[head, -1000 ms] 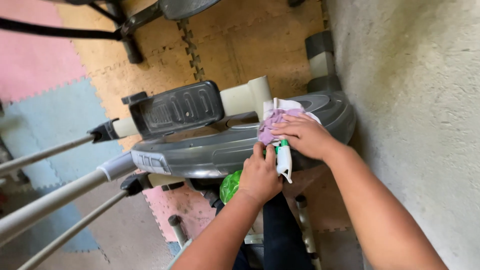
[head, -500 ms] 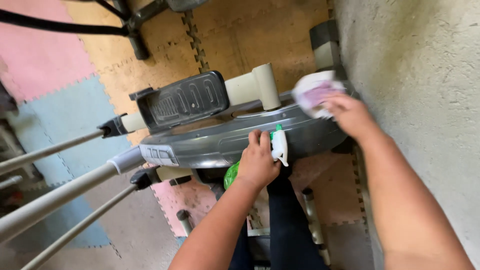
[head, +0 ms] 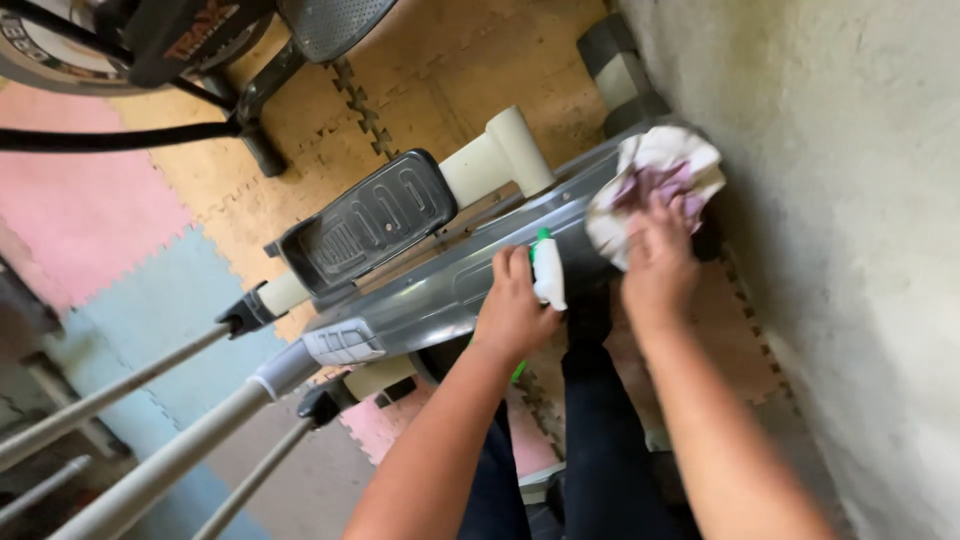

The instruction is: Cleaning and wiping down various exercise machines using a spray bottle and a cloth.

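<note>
Left hand [head: 515, 310] grips a spray bottle [head: 548, 272] vs. the grey machine cover [head: 440, 290], right hand [head: 655, 265] presses a rag [head: 655, 175] onto its far end by the wall [head: 850, 230]; wiping looks underway, most of cover left.

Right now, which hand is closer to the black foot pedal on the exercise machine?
Left. The left hand, gripping a spray bottle, sits just right of the black foot pedal. The right hand is farther off, pressing a cloth on the grey housing.
</note>
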